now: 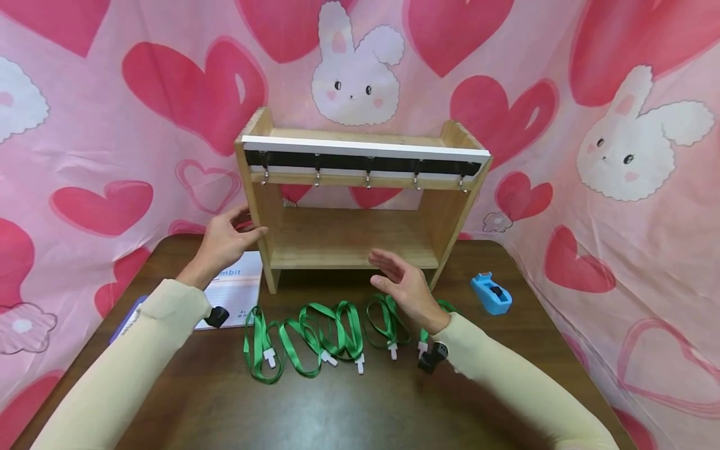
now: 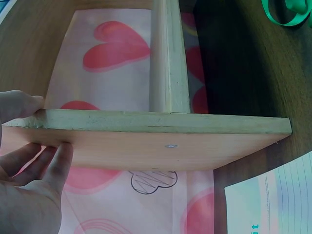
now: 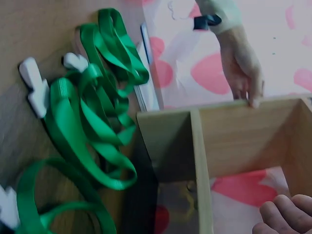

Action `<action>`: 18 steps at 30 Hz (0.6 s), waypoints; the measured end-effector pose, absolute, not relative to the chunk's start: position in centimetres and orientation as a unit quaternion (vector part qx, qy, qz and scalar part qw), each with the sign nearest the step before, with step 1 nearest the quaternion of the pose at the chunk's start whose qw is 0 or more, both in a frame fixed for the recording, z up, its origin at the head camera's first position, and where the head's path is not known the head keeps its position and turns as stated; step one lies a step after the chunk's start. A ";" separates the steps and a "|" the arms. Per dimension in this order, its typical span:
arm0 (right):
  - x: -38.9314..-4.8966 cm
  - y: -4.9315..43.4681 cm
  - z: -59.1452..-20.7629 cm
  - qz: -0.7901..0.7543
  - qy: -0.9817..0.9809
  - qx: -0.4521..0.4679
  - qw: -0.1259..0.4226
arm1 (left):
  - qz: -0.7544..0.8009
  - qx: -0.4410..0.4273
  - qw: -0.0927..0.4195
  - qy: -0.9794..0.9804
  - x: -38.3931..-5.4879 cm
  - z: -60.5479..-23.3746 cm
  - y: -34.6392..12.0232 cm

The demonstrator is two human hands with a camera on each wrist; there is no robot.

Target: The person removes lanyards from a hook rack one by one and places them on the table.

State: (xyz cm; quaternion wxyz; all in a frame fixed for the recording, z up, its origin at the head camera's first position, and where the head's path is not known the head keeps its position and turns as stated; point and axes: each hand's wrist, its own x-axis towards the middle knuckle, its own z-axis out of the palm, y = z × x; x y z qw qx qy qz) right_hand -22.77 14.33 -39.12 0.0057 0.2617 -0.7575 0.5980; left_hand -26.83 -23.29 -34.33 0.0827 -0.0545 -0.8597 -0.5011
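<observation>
A wooden shelf (image 1: pixel 349 234) stands on the table, with a white and black rail of several metal hooks (image 1: pixel 343 148) along its upper front. My left hand (image 1: pixel 225 240) grips the shelf's left side panel (image 2: pixel 131 122), thumb at the front edge and fingers against the outer face. My right hand (image 1: pixel 410 290) is held in front of the shelf's right half, fingers loosely bent and nothing in them. Beneath and beside it lie several green lanyards (image 3: pixel 63 122) with white clips (image 3: pixel 35 87), spread in a row before the shelf.
To the left, a lined notepad (image 1: pixel 233 294) lies partly under my left forearm. A blue tape dispenser (image 1: pixel 492 294) sits on the right side of the table (image 1: pixel 304 412). Pink cloth with hearts and rabbits (image 1: pixel 197 87) hangs behind and around the table.
</observation>
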 end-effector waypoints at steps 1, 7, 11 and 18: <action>-22.8 14.7 -39.0 0.599 -0.757 0.260 0.008 | -0.501 -0.055 0.085 -0.860 -26.8 -34.4 -23.3; -22.9 17.2 -38.5 0.597 -0.765 0.241 0.032 | -0.499 -0.057 0.088 -0.861 -26.6 -34.6 -23.3; -22.8 19.2 -37.9 0.585 -0.779 0.219 0.053 | -0.498 -0.063 0.090 -0.860 -26.7 -34.7 -23.2; -22.9 21.8 -36.8 0.587 -0.781 0.198 0.083 | -0.494 -0.069 0.098 -0.861 -26.8 -34.7 -23.4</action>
